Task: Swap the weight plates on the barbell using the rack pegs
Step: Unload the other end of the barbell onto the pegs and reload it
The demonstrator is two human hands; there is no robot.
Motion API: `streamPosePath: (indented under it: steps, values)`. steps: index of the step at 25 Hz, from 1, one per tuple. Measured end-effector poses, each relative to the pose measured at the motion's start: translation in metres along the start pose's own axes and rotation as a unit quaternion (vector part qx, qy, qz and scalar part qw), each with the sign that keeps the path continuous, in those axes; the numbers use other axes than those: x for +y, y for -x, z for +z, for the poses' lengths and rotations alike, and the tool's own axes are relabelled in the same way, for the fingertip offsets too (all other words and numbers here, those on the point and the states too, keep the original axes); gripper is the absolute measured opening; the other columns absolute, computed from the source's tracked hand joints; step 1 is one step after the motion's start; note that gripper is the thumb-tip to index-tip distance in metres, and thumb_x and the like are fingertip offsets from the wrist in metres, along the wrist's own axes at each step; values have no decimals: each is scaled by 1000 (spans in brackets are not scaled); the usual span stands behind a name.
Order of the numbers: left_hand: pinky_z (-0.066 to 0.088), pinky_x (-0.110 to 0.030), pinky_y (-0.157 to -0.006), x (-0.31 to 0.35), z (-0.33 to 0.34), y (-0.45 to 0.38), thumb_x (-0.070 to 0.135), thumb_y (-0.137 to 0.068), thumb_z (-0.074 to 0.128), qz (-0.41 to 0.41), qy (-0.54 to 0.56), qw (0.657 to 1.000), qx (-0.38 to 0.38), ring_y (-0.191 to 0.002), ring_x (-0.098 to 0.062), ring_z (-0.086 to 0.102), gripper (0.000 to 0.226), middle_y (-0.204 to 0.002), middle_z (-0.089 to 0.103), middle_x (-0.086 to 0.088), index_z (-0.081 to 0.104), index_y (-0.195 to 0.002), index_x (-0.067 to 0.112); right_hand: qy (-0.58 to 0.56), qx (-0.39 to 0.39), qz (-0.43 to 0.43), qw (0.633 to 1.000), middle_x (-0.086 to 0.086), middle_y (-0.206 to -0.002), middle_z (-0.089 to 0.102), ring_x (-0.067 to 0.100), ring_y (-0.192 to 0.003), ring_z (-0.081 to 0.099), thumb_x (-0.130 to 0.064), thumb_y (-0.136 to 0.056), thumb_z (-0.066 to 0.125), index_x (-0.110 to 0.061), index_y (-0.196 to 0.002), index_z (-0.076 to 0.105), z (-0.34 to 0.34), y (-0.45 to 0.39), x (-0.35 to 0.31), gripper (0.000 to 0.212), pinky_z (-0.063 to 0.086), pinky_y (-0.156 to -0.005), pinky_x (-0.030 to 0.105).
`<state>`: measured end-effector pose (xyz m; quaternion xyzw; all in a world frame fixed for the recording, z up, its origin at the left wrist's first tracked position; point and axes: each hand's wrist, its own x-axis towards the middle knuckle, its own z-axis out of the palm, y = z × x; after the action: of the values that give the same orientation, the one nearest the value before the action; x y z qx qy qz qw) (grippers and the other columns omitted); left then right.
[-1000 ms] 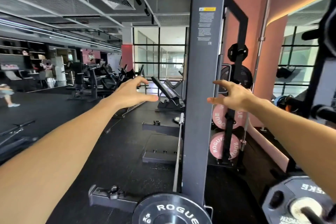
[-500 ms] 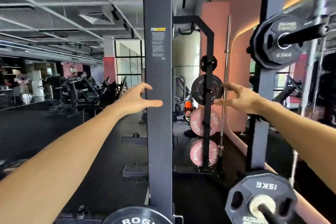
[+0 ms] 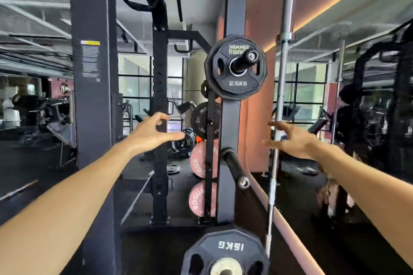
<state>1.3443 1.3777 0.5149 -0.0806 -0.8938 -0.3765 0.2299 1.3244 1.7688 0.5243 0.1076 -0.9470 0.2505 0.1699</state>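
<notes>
From the head camera, both bare arms reach forward at about chest height, one on each side of a dark rack upright (image 3: 230, 118). The left hand (image 3: 152, 133) hangs in the air left of that upright with its fingers loosely spread and slightly curved, thumb pointing right, holding nothing. The right hand (image 3: 292, 139) hangs to the right of the upright, fingers spread wide, and it too holds nothing; it is blurred, so finer detail of the fingertips cannot be told. Above and between the hands a small black plate marked 2.5KG (image 3: 235, 67) sits on an upper rack peg (image 3: 243, 60) that sticks out towards the camera. Lower on the same upright a second peg (image 3: 234, 166) juts out bare, level with the wrists. At the bottom edge a larger black plate marked 15KG (image 3: 225, 252) sits on another peg, its label upside down from here. Behind the upright a thinner storage post carries a black Rogue plate (image 3: 201, 119) and two pink Rogue plates (image 3: 200, 161) stacked one below the other. A bare silver barbell (image 3: 282, 73) stands upright just right of the rack, behind the right hand
</notes>
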Motion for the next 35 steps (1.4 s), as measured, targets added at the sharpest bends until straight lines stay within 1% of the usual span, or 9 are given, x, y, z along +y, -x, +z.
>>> streamPosePath:
  steps: [6,12,15,18,21,24,27,31,35]
  values:
    - [39,-37,-99,46,30,-27,66,-69,76,-1,-14,1000,11,-125,-21,47,78,-143,46,0,47,-135,36,-30,-12,-6,999,4,-154,39,28,-137,42,-71,-72,67,-40,-147,34,-25,-26,42,87,33,-114,48]
    - [32,-31,-88,100,17,-99,67,-69,75,35,-17,998,53,-111,-15,46,75,-127,47,8,47,-132,38,-59,40,-65,995,9,-151,43,28,-134,45,-63,-79,66,-37,-147,36,-67,-94,23,78,32,-114,41]
    - [35,-30,-83,121,10,-140,65,-70,76,58,-9,995,78,-109,-15,50,72,-123,49,5,49,-130,38,-67,58,-85,992,11,-148,45,28,-132,47,-61,-82,65,-35,-147,37,-87,-133,10,75,33,-102,29]
    - [35,-29,-80,134,8,-186,58,-74,77,72,-14,992,107,-106,-16,54,63,-117,54,4,51,-127,36,-73,88,-98,989,13,-144,49,26,-131,49,-58,-85,64,-31,-146,39,-101,-178,1,71,35,-103,30]
    - [40,-32,-78,138,14,-229,46,-81,72,82,-52,988,116,-105,-19,58,53,-103,62,7,51,-126,30,-39,140,-109,983,16,-129,60,30,-113,58,-50,-92,59,-29,-141,45,-103,-220,-8,56,38,-90,27]
    - [41,-34,-79,139,25,-261,47,-84,69,80,-70,988,114,-99,-22,57,54,-106,61,0,48,-127,22,-53,178,-125,975,16,-106,64,29,-82,58,-39,-94,59,-21,-121,42,-99,-252,-14,37,41,-72,29]
    - [45,-39,-79,140,38,-283,49,-85,63,94,-149,971,161,-96,-30,56,48,-99,57,-3,41,-113,18,-93,203,-117,968,9,-88,57,28,-67,56,-37,-92,62,-17,-109,32,-92,-273,-22,40,43,-56,31]
    - [48,-48,-83,139,47,-297,47,-86,47,121,-226,947,191,-95,-40,53,41,-100,57,-9,31,-110,19,41,267,-84,959,14,-89,48,35,-79,46,-36,-90,55,-14,-103,27,-84,-288,-31,38,36,-71,38]
    - [44,-44,-73,139,46,-297,40,-89,42,144,-251,939,185,-85,-41,52,25,-80,50,-6,26,-101,25,88,273,-85,954,16,-88,44,38,-83,44,-23,-93,47,-15,-101,24,-79,-290,-41,26,33,-72,41]
